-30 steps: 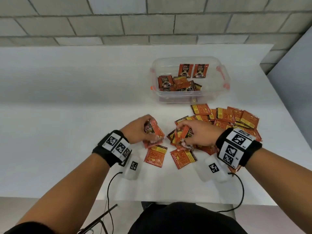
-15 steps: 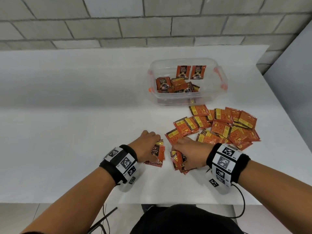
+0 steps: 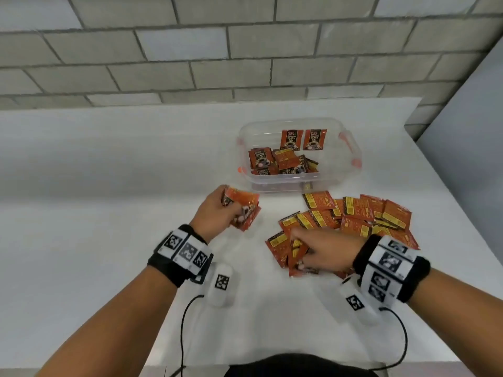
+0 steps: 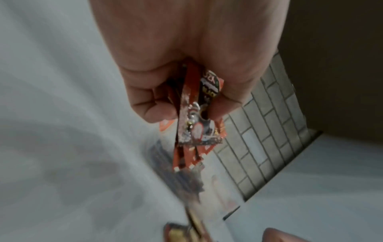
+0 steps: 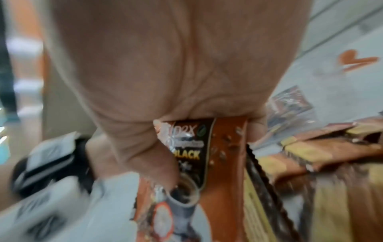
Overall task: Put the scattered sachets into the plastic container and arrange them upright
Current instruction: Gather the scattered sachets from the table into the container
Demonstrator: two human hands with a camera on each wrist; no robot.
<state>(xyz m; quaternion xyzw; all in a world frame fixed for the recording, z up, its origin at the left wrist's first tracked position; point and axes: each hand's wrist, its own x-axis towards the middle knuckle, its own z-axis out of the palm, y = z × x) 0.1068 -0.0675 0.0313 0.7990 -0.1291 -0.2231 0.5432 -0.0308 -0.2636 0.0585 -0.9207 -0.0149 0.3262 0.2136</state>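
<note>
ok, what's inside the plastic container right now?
Inside the plastic container: two sachets upright against the far wall and a loose pile of sachets lying jumbled. Whatever lies under the pile is covered.

My left hand (image 3: 217,210) is raised to the far left, fingers curled around a small bunch of sachets (image 3: 243,210). My right hand (image 3: 326,250) lies low on the near right, knuckles up, pinching sachets (image 3: 296,254).

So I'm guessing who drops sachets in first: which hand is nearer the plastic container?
Left. The left hand, gripping a bunch of sachets, is just short of the plastic container, by its near left corner. The right hand is farther back, on the loose pile.
</note>
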